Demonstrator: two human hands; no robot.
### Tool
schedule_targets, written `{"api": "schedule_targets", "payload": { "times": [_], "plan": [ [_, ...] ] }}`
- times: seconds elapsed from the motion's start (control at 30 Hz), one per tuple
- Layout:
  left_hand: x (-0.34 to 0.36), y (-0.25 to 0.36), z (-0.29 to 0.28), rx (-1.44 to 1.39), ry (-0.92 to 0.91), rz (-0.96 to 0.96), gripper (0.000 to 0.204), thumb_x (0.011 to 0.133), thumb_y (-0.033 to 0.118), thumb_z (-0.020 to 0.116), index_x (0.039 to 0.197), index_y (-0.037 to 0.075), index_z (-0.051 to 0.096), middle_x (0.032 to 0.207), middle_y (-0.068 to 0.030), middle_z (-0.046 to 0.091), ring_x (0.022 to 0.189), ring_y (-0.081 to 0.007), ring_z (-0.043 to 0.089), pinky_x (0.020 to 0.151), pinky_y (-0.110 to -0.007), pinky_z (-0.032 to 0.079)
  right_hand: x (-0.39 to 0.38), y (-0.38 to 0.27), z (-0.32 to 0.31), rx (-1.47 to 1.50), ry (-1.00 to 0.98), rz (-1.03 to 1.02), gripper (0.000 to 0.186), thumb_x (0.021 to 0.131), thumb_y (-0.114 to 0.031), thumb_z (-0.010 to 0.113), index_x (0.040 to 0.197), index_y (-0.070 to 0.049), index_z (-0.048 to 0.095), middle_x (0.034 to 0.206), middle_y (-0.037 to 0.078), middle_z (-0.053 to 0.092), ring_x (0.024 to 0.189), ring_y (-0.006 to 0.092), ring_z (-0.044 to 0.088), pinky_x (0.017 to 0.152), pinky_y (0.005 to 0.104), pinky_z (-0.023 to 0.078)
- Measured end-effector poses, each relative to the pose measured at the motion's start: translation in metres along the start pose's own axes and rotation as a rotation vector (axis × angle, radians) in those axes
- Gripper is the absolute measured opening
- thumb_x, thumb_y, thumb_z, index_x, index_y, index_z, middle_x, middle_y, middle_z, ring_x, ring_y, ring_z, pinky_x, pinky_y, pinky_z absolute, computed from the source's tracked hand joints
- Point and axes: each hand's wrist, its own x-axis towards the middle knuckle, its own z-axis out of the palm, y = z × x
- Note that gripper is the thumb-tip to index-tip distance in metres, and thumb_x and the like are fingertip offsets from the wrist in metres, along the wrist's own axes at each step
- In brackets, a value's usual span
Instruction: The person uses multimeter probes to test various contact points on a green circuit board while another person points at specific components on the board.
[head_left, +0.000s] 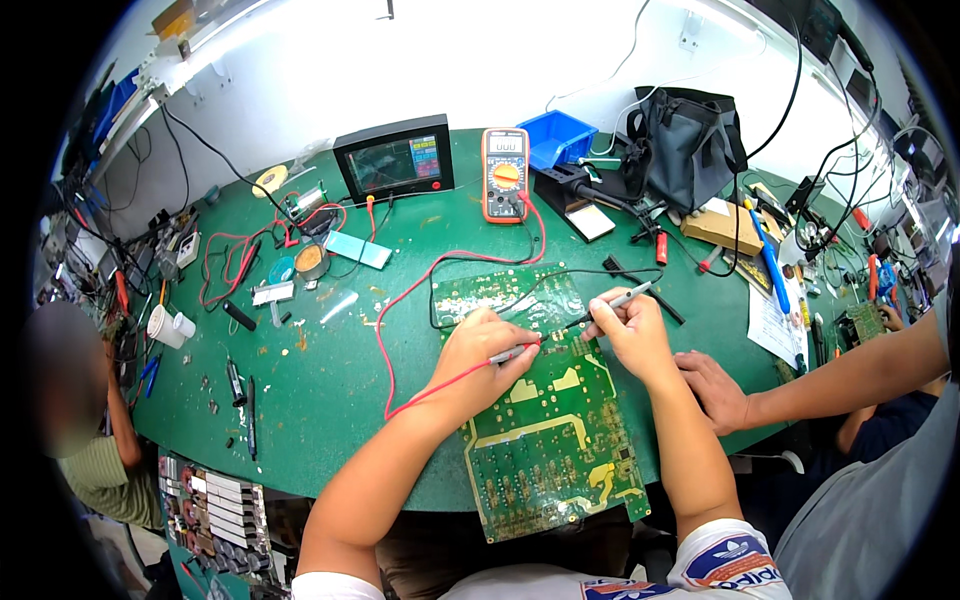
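A large green circuit board (530, 408) lies in front of me, its near end reaching past the table's edge. My left hand (480, 357) pinches a red-tipped multimeter probe (508, 354), its point down on the upper part of the board. Between the fingers of my right hand (632, 330) is a black test probe (628, 297), slanted with its tip low over the same area. The red lead (388, 330) and the black lead run back to an orange multimeter (505, 175) standing upright at the back.
A co-worker's hand (714, 392) rests on the table right of my right forearm. Behind stand a black-framed screen device (394, 160), a blue bin (557, 138) and a grey bag (690, 145). Pens (245, 400) and a white cup (166, 325) lie left. Another person sits far left.
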Motion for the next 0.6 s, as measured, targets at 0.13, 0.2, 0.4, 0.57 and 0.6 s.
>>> {"api": "schedule_targets", "payload": {
  "times": [0.13, 0.2, 0.4, 0.57, 0.6],
  "plan": [
    [-0.002, 0.003, -0.002, 0.102, -0.038, 0.085, 0.016, 0.079, 0.008, 0.076, 0.095, 0.006, 0.074, 0.088, -0.0051, 0.072, 0.081, -0.0236, 0.061, 0.076, -0.035, 0.051, -0.003, -0.006, 0.003, -0.052, 0.000, -0.006, 0.016, 0.092, -0.013, 0.067, 0.091, 0.002, 0.064, 0.073, 0.007, 0.070, 0.067, 0.0120, 0.070, 0.058, 0.0223, 0.051],
    [-0.002, 0.003, -0.002, 0.106, -0.039, 0.093, 0.017, 0.079, 0.007, 0.077, 0.095, 0.006, 0.074, 0.089, -0.0053, 0.072, 0.082, -0.0236, 0.061, 0.077, -0.035, 0.051, -0.003, -0.008, 0.001, -0.055, -0.022, 0.005, 0.016, 0.091, -0.013, 0.069, 0.091, 0.002, 0.064, 0.074, 0.008, 0.071, 0.067, 0.0119, 0.070, 0.058, 0.0220, 0.051],
    [-0.001, -0.001, -0.002, 0.054, -0.044, 0.079, 0.017, 0.078, 0.005, 0.077, 0.094, 0.007, 0.074, 0.090, -0.0058, 0.073, 0.081, -0.0240, 0.062, 0.075, -0.035, 0.051, 0.001, -0.016, -0.007, 0.004, -0.044, 0.106, 0.018, 0.088, -0.013, 0.071, 0.091, 0.003, 0.064, 0.074, 0.011, 0.072, 0.066, 0.0128, 0.069, 0.059, 0.0234, 0.052],
    [0.000, 0.004, -0.004, 0.038, 0.006, 0.046, 0.019, 0.077, 0.003, 0.077, 0.095, 0.005, 0.075, 0.090, -0.0064, 0.074, 0.078, -0.0215, 0.060, 0.071, -0.033, 0.051, 0.003, -0.012, -0.008, 0.073, -0.023, 0.134, 0.020, 0.089, -0.016, 0.071, 0.090, 0.003, 0.063, 0.076, 0.013, 0.072, 0.066, 0.0137, 0.069, 0.059, 0.0244, 0.054],
    [0.000, 0.004, -0.004, 0.039, 0.000, 0.046, 0.019, 0.077, 0.003, 0.077, 0.096, 0.006, 0.075, 0.090, -0.0063, 0.074, 0.078, -0.0213, 0.060, 0.071, -0.033, 0.051, 0.003, -0.013, -0.007, 0.070, -0.021, 0.145, 0.020, 0.089, -0.016, 0.071, 0.089, 0.003, 0.063, 0.076, 0.013, 0.072, 0.066, 0.0140, 0.069, 0.060, 0.0245, 0.054]
  ]
}}
